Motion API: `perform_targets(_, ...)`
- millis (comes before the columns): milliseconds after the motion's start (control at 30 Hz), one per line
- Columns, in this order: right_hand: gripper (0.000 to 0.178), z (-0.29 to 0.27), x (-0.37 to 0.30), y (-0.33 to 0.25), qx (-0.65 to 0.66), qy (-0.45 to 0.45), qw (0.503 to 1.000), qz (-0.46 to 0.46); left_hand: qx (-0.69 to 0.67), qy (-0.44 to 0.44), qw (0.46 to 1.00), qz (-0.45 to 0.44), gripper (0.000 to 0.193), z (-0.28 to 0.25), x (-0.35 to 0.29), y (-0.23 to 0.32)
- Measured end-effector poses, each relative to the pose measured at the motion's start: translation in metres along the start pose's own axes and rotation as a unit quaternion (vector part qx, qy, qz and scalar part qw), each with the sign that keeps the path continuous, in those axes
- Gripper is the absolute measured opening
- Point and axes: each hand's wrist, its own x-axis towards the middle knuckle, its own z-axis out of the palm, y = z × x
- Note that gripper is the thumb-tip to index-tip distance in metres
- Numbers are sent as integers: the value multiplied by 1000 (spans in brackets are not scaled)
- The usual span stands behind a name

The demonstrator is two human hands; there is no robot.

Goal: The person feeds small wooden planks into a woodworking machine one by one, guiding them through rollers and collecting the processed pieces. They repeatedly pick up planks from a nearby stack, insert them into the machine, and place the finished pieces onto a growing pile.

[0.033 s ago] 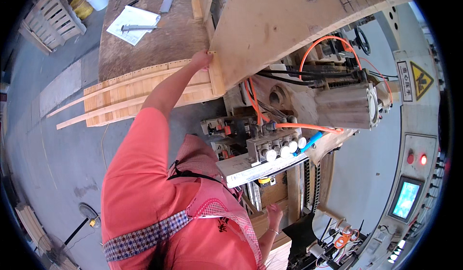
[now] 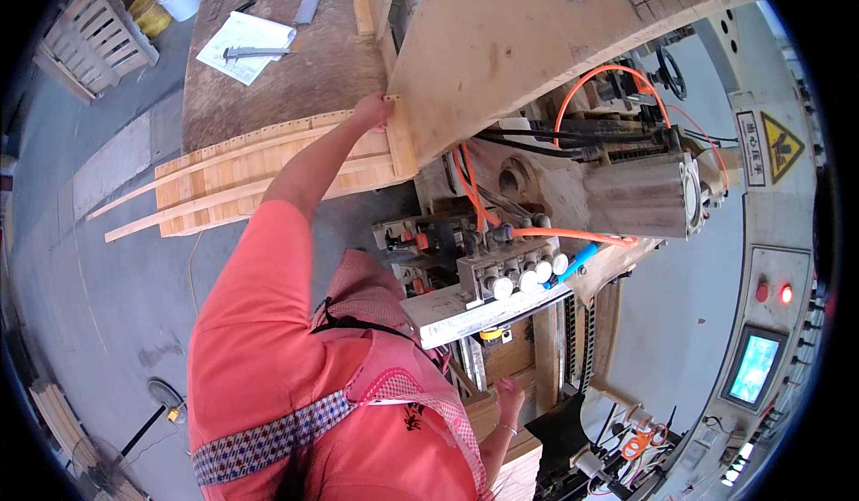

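My left arm reaches out to a stack of pale wooden strips, laid side by side with dark holes along their far edge. At the right end of that stack, my left hand is closed on a wooden strip, near its far end. Two long thin slats lie across the stack, sticking out to the left. My right hand is low beside the machine, near wooden boards. Its fingers are curled in; whatever they may hold is hidden.
A brown worktop bears a paper drawing and a caliper. A valve block with orange hoses sits right of my body. A control panel with a lit screen stands far right. A large board slants overhead.
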Motion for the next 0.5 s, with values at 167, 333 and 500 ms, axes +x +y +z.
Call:
perform_targets(167, 24, 2, -13, -58, -29, -14, 999, 22, 20, 16, 999, 19, 37, -8, -6, -3)
perform_targets(333, 20, 11, -28, -6, -139, -7, 989, -59, 196, 25, 973, 121, 40, 10, 23, -8)
perform_targets(500, 35, 25, -61, -34, -156, -35, 985, 60, 212, 87, 944, 237, 37, -9, 30, -30)
